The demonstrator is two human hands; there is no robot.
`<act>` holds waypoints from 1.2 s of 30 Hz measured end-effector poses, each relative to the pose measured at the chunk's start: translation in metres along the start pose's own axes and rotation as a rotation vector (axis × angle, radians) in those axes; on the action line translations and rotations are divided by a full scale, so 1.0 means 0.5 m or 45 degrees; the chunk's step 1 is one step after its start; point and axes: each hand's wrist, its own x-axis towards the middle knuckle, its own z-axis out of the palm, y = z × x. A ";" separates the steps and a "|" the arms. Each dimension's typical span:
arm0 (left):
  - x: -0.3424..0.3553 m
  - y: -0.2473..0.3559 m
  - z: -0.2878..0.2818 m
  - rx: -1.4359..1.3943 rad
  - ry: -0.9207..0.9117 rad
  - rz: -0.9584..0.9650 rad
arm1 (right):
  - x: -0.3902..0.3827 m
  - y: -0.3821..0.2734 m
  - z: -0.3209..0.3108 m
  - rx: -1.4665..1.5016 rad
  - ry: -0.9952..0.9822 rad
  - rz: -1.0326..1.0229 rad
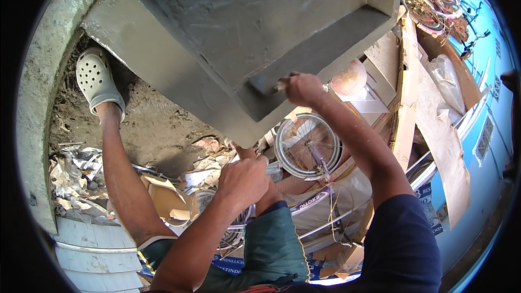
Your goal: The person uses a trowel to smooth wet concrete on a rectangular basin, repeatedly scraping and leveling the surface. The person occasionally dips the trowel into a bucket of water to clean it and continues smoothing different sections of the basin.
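Observation:
A grey cement basin [271, 16] with wet, smooth walls and a wide rim fills the upper middle. My right hand [305, 90] is closed around the handle of what looks like a brush [263, 84]. Its blurred grey head lies against the inside of the basin, by the near corner. Just below the basin's outer corner is my left hand [243, 181], its fingers mostly curled and one finger reaching up to the edge. Whether anything sits inside that fist is hidden.
My left foot, in a pale clog [99, 78], stands on dirt beside a curved concrete edge [40, 103]. Below the basin lie a bicycle wheel [308, 146], torn cardboard [167, 198] and crumpled wrappers [81, 176]. Wooden boards [407, 103] and a blue wall [477, 184] are at right.

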 end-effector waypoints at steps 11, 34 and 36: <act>0.015 -0.006 0.011 0.004 0.061 0.015 | -0.024 -0.060 0.025 -0.158 0.010 -0.097; 0.018 -0.002 0.004 -0.019 0.074 0.028 | 0.042 0.295 -0.039 -0.272 0.241 0.490; 0.007 0.013 0.018 -0.027 0.026 0.015 | 0.014 0.293 -0.026 -0.176 0.231 0.425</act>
